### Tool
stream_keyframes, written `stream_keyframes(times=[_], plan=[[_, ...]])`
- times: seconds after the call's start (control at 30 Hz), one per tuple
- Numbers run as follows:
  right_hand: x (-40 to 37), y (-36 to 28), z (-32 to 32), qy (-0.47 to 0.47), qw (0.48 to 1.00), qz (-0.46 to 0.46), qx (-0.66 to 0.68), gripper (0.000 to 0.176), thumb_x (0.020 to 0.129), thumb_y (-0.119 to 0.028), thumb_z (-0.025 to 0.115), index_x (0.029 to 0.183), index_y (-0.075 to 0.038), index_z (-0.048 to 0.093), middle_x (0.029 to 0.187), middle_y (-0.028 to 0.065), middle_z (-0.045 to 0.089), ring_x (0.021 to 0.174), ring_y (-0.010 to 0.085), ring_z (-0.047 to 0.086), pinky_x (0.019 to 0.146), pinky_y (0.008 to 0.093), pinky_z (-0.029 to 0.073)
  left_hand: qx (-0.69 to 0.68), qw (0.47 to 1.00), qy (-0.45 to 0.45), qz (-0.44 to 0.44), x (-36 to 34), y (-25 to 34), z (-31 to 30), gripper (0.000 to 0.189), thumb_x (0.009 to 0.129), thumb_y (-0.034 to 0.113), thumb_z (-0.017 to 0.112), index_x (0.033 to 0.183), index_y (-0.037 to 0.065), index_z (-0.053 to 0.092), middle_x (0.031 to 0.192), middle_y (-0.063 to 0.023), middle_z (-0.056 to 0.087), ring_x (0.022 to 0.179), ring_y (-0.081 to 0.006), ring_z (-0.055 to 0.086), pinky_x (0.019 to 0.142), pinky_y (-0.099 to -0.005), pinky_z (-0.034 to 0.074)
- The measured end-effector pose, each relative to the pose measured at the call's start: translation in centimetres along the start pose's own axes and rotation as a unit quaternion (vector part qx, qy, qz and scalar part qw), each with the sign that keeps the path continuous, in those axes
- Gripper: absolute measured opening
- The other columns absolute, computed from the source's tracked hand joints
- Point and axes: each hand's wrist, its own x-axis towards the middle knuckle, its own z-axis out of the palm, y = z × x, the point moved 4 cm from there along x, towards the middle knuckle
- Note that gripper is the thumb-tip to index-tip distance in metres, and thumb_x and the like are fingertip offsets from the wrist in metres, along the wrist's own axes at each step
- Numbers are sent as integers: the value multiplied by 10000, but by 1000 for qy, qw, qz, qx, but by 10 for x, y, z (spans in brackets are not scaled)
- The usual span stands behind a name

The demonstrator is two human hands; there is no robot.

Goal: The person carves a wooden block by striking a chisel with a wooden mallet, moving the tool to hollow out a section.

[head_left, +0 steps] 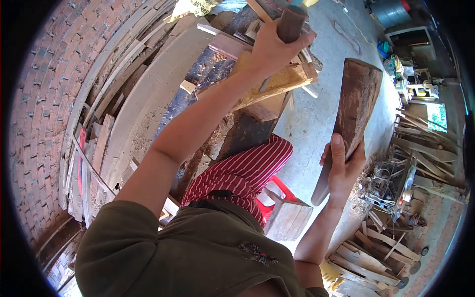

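My left hand (272,49) is wrapped round a dark, round-ended handle (292,24), held upright over the workpiece. Below it, a thin metal shank (263,85) touches a yellowish carved wooden block (284,83). My right hand (344,166) grips the narrow lower end of a heavy brown wooden club (357,99), whose wide end points up, to the right of the block and apart from it. The block rests on other wood pieces on a dark bench (247,131), with pale shavings around it.
A red plastic stool (279,190) and a wooden box (288,220) stand by my striped trouser legs. Long boards (153,84) lean along the brick wall (44,104) on the left. Stacked wood (428,148) and machine parts (391,178) lie at the right.
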Motion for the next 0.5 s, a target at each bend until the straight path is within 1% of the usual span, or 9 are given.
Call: stream_keyframes(times=[0.07, 0.13, 0.2, 0.27, 0.3, 0.33, 0.4, 0.47, 0.5], plan=[[-2, 8, -1, 3, 1000, 20, -8, 444, 895, -284, 733, 1153, 12, 527, 730, 25, 579, 550, 74, 510, 479, 226, 420, 14, 1000, -17, 0, -8, 3, -1, 410, 775, 370, 807, 847, -2, 651, 615, -53, 584, 559, -136, 568, 539, -324, 449], [-3, 15, 1, -9, 1000, 27, 9, 459, 892, -284, 735, 1169, 16, 523, 731, 27, 580, 552, 76, 512, 480, 228, 418, 44, 998, -38, 15, -17, 2, 2, 418, 776, 376, 805, 849, -5, 650, 649, -63, 612, 588, -153, 586, 577, -334, 468], [-6, 17, 2, -21, 999, 40, 23, 475, 890, -283, 738, 1184, 20, 520, 732, 28, 581, 553, 77, 515, 481, 230, 416, 41, 999, -31, 17, -18, -3, 6, 421, 777, 377, 805, 861, -8, 653, 667, -70, 625, 598, -164, 593, 599, -339, 478], [-2, 9, 5, -23, 999, 1, 45, 499, 892, -283, 733, 1214, 28, 512, 721, 28, 578, 551, 84, 517, 485, 236, 415, 42, 999, -20, 27, -16, -3, 5, 426, 778, 378, 804, 872, -10, 657, 686, -77, 639, 609, -174, 600, 621, -344, 488], [2, 3, 2, -34, 998, -27, 43, 491, 905, -264, 713, 1232, 37, 504, 708, 36, 577, 545, 95, 517, 491, 246, 421, 71, 997, -16, 26, -19, 7, 5, 432, 779, 377, 803, 890, -15, 658, 705, -88, 651, 618, -184, 606, 635, -348, 496], [4, -9, 2, -22, 996, -62, 67, 434, 917, -235, 690, 1194, 45, 508, 686, 55, 587, 541, 101, 522, 495, 252, 427, 100, 995, -12, 24, -22, 12, 5, 438, 781, 376, 801, 908, -19, 659, 723, -99, 664, 628, -194, 613, 649, -353, 503], [7, -36, 4, -24, 984, -170, 57, 404, 990, -317, 541, 1136, 59, 527, 642, 80, 589, 514, 143, 555, 484, 268, 445, 93, 995, -21, 33, -25, 14, 5, 440, 779, 369, 803, 932, -18, 660, 739, -106, 671, 643, -192, 620, 655, -348, 507], [12, -46, 7, -19, 982, -180, 57, 426, 994, -323, 520, 1156, 71, 522, 640, 79, 586, 517, 143, 554, 489, 266, 443, 85, 995, -29, 43, -28, 18, 6, 444, 778, 363, 805, 955, -17, 662, 755, -112, 678, 658, -189, 627, 661, -344, 510], [15, -51, 10, -17, 980, -192, 55, 449, 999, -329, 499, 1176, 82, 517, 638, 78, 583, 520, 143, 554, 494, 264, 441, 88, 995, -38, 24, -28, 24, 7, 430, 776, 340, 807, 973, -15, 662, 768, -114, 683, 671, -183, 632, 667, -341, 513]])
